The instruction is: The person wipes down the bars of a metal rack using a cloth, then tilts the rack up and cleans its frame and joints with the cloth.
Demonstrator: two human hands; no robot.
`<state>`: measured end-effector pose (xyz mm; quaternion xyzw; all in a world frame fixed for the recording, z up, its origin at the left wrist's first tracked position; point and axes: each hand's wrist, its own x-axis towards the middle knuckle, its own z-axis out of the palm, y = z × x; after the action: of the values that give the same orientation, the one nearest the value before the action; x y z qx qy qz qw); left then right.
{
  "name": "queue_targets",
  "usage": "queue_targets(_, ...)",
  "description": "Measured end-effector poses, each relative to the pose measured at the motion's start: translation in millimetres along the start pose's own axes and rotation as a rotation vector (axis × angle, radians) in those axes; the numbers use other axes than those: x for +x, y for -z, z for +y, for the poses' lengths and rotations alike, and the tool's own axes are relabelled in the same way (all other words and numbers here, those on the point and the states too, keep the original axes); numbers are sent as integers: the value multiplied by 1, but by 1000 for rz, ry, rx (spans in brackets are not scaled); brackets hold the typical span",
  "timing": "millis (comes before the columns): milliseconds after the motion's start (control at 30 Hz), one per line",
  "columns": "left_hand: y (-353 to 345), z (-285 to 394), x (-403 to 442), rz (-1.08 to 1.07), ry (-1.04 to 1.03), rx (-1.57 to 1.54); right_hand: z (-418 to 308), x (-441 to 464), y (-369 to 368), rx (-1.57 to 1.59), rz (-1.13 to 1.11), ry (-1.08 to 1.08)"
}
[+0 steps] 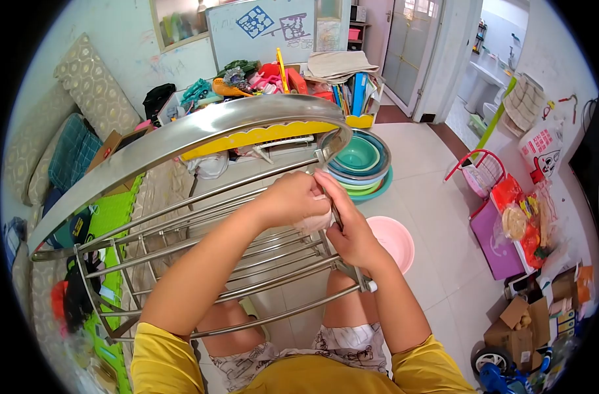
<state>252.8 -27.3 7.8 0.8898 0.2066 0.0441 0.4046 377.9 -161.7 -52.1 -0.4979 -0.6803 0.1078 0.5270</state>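
Observation:
A shiny metal rack with several parallel bars and a broad curved side band is tilted across my lap. My left hand is closed on a pale cloth, which it presses against the rack's end bar. Right beside it, my right hand wraps around that same end bar, its fingers close to the left hand's. Both hands hide part of the bar and most of the cloth. A white plastic foot caps the rack's near right corner.
A pink basin stands on the tiled floor, near stacked basins. Toys and books fill a low yellow-edged shelf. Bags and cardboard boxes line the right; a cushioned sofa is left.

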Motion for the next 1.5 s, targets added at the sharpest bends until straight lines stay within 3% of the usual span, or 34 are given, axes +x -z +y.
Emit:
queue_targets(67,-14,-10,0,202,-224,226,-2,0,2,-4,-10,-19)
queue_targets(100,-17,-9,-4,201,-224,226,-3,0,2,-4,-10,-19)
queue_targets(167,-23,-8,-10,272,-353,649,-4,-1,2,13,-9,-46)
queue_targets(367,-35,-4,-17,559,-502,924,-7,-2,2,76,-14,-92)
queue_targets(600,-38,-9,-25,628,-542,941,-8,-3,1,93,-17,-99)
queue_targets(1067,-27,-20,-58,552,-320,844,-8,-2,2,63,-26,-82)
queue_targets(1400,-32,-10,-51,606,-427,798,-7,0,1,50,-28,-93)
queue_targets(1500,-34,-7,-44,592,-416,634,-5,-1,1,44,-20,-76)
